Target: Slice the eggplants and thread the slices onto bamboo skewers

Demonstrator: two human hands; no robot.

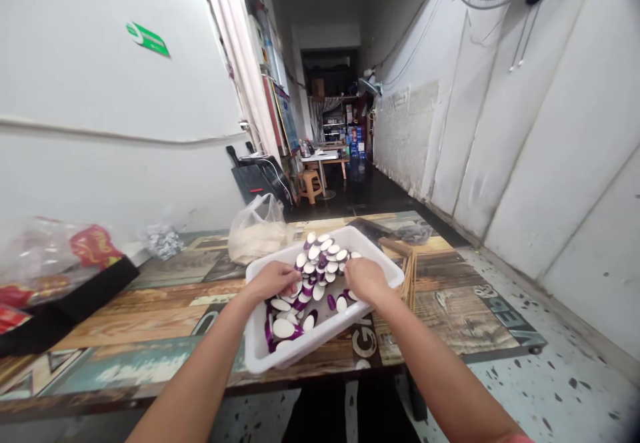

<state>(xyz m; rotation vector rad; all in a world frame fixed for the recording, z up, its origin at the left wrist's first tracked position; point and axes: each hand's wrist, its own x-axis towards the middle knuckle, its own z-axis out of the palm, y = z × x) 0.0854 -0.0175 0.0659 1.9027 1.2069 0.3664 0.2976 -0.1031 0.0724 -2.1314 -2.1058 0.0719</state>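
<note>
A white plastic tray (320, 343) rests on the table in front of me. In it lie several small oval pieces (284, 327) with white faces and purple sides, heaped in the middle and scattered towards the near left corner. My left hand (274, 279) reaches over the tray's left side, fingers curled in against the heap's edge. At the heap's right side, my right hand (367, 279) is bent inward with its fingers closed. The back of that hand hides most of its fingertips and what they hold. White and purple pieces lie below it on the tray floor.
Behind the tray stands a clear plastic bag (257, 233) with pale contents. Thin wooden sticks (410, 276) lie by its right end. A black box (75, 303) with red packets is at the left. The patterned table (450, 313) ends at the right above a speckled floor.
</note>
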